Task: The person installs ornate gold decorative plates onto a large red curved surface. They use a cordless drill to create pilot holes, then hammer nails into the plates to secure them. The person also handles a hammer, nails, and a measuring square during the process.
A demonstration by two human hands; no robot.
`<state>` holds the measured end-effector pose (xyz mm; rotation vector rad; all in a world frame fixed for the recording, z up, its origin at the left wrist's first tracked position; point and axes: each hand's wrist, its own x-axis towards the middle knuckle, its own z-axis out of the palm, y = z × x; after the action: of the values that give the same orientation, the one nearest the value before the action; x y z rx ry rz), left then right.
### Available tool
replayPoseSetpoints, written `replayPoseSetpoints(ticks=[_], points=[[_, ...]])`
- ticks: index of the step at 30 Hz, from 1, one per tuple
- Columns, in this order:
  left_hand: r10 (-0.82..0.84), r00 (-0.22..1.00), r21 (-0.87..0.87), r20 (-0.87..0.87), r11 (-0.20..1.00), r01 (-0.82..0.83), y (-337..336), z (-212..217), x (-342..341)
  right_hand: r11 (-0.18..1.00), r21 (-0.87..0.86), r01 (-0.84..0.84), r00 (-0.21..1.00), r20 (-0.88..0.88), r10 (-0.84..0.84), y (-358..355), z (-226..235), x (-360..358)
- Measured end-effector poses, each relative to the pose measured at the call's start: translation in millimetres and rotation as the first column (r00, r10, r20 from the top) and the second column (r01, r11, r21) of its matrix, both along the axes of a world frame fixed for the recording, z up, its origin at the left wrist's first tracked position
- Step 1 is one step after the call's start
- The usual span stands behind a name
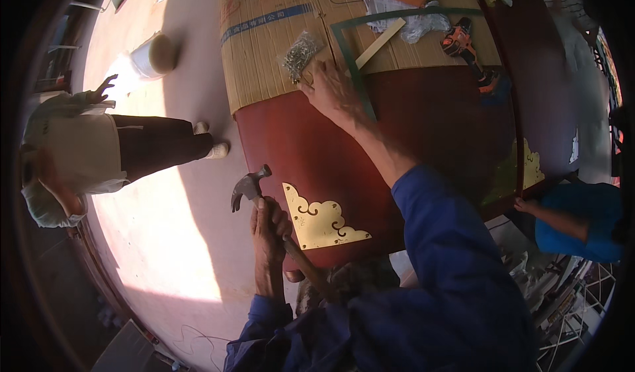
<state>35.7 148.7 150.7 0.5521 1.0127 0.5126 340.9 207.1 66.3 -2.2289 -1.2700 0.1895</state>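
A claw hammer (301, 261) with a dark head and wooden handle is gripped in my left hand (268, 230), near the board's left edge. The head points up and away from me. My right hand (334, 94) reaches forward over the cardboard, its fingers curled at the near side of a clear bag (303, 53) of small silvery nails or screws. What lies between those fingertips is hidden. Nearer to me, a gold ornamental corner plate (317, 221) with scalloped edges and cut-out curls lies on the corner of the dark red board (278, 130).
Flattened cardboard (264, 61) covers the far part of the board. On it lie a dark green L-shaped strip (347, 41), a wood strip (380, 43) and an orange-black cordless drill (466, 51). People stand left (86, 140) and right (575, 220); a plastic roll (159, 54) sits on the floor.
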Motion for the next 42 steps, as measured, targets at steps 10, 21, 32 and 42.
replayPoseSetpoints(ticks=[10,21,32,42], points=[[0.054,0.998,-0.166,-0.032,0.984,-0.058,25.6,-11.4,-77.3,0.977,-0.165,0.135,0.983,0.144,-0.111,74.0,-17.6,-16.6],[-0.318,0.939,0.080,0.132,0.947,0.310,164.5,-48.0,-110.5,0.946,-0.029,0.322,0.940,0.127,-0.316,79.7,-22.4,-44.0],[-0.559,0.821,0.523,-0.116,0.668,0.529,306.5,-44.0,81.4,0.862,-0.018,0.507,0.859,0.090,-0.503,79.7,-25.2,-61.5],[-0.380,0.720,0.753,-0.581,0.085,0.652,304.1,-111.4,202.2,0.782,0.126,0.611,0.770,0.137,-0.624,79.8,-20.4,-72.5]])
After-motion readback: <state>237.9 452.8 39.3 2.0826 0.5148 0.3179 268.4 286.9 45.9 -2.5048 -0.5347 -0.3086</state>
